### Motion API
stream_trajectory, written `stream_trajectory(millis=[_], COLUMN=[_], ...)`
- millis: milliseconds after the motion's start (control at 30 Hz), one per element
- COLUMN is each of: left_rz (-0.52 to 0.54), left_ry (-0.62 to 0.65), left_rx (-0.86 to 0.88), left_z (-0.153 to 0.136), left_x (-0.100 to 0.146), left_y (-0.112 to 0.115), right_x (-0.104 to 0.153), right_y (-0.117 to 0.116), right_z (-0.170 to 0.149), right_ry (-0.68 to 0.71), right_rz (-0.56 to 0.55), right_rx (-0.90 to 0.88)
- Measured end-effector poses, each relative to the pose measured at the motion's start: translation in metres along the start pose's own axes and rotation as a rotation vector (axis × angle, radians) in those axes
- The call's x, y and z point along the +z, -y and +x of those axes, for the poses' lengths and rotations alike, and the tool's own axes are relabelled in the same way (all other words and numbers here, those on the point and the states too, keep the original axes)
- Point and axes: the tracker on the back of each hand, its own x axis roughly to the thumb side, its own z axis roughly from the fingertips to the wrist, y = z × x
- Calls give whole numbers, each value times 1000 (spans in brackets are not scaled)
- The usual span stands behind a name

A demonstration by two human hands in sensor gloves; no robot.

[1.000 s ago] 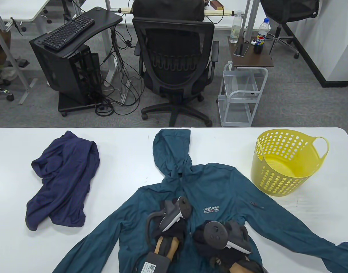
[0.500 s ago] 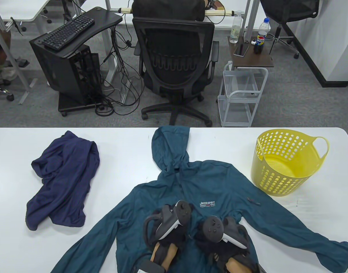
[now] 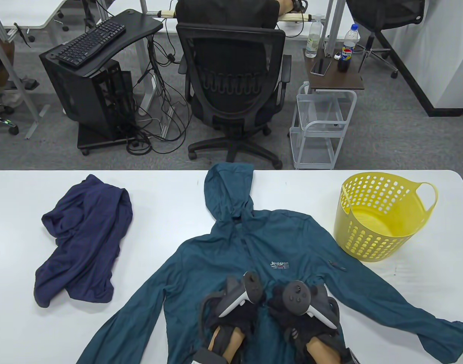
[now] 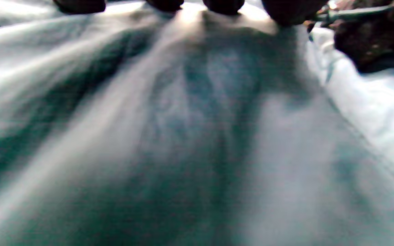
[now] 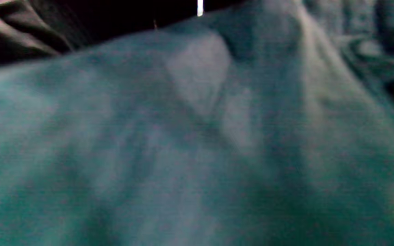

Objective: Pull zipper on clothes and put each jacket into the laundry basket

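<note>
Teal jacket (image 3: 254, 242) lies spread at the counter's near edge, centre; over the last second it slid sideways and its hood now overhangs the far edge. Both hands, left (image 3: 235, 303) and right (image 3: 299, 307), closed in on the lower zipper line: straightening, probably. Fingers' state unreadable. Blue jacket (image 3: 83, 239) and basket (image 3: 379, 216) unmoved.

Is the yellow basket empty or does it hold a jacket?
Empty: the basket shows its bare yellow inside; both jackets lie on the table.
</note>
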Motion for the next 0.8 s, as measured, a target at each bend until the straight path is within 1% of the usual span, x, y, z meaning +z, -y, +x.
stream_trajectory(millis=[167, 333, 400, 467, 567, 600, 667, 733, 800], left_rz=[7, -2, 11, 32, 48, 58, 92, 119, 159], left_ry=[13, -1, -3, -3, 6, 11, 25, 27, 26], left_rx=[-12, 36, 31, 34, 38, 28, 19, -4, -30], left_z=[-5, -12, -15, -18, -20, -21, -21, -19, -19], left_x=[-8, -17, -21, -25, -29, -31, -29, -25, -19], left_y=[1, 3, 2, -1, -2, -2, -3, -4, -8], right_x=[6, 16, 21, 27, 31, 30, 27, 24, 21], right_y=[-2, -1, -1, 0, 0, -3, -9, -8, -9], right_z=[18, 35, 41, 48, 54, 54, 51, 46, 41], right_ry=[47, 100, 124, 168, 218, 216, 166, 149, 115], right_rz=[3, 2, 24, 69, 121, 159, 227, 206, 209], right_rx=[67, 147, 170, 195, 175, 165, 159, 113, 69])
